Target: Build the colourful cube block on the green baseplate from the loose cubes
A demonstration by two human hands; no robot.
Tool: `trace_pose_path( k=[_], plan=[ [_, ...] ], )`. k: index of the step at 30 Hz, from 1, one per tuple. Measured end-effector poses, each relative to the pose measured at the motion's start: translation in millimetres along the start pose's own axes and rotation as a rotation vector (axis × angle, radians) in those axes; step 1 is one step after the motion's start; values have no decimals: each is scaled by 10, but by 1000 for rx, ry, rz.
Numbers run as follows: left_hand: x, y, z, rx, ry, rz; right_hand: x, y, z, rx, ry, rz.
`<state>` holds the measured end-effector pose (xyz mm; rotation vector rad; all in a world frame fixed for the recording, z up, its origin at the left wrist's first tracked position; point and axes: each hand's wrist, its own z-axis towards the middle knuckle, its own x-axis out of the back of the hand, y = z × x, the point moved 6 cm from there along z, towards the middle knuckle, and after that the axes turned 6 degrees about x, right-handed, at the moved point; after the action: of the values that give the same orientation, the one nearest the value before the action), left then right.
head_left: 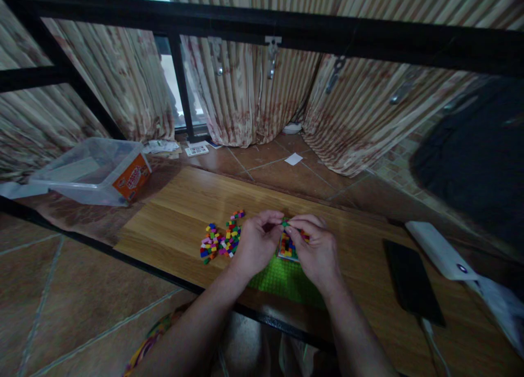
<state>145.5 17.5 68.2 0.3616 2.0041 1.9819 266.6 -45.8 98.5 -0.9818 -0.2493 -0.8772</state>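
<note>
My left hand (pixel 256 243) and my right hand (pixel 314 250) meet over the far end of a green studded baseplate (pixel 282 281) on a low wooden board (pixel 180 213). Their fingertips pinch together around a tiny green brick (pixel 284 223). Under the fingers sits a patch of many-coloured small bricks (pixel 287 246) pressed on the plate. A loose pile of small coloured bricks (pixel 221 239) lies just left of my left hand.
A clear plastic tub with an orange label (pixel 92 169) stands at the far left. A black phone (pixel 412 281) and a white power bank (pixel 440 250) lie at the right. Striped curtains and a black metal frame (pixel 262 30) close the back. Papers (pixel 196 149) lie on the tiled floor.
</note>
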Motion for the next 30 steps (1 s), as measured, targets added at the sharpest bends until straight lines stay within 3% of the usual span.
trace_pose_path(
  k=[6, 13, 16, 21, 30],
  plan=[
    [-18, 3, -12, 27, 40, 58, 3, -36, -14, 81, 52, -87],
    [55, -51, 33, 19, 60, 158, 240, 268, 6, -67, 130, -21],
    [103, -93, 64, 24, 51, 188, 280, 389, -2, -90, 59, -49],
    [114, -122, 65, 36, 30, 259, 159, 445, -33, -72, -113, -71],
    [74, -99, 56, 22, -3, 327, 71, 497, -53, -105, -142, -115]
  ],
)
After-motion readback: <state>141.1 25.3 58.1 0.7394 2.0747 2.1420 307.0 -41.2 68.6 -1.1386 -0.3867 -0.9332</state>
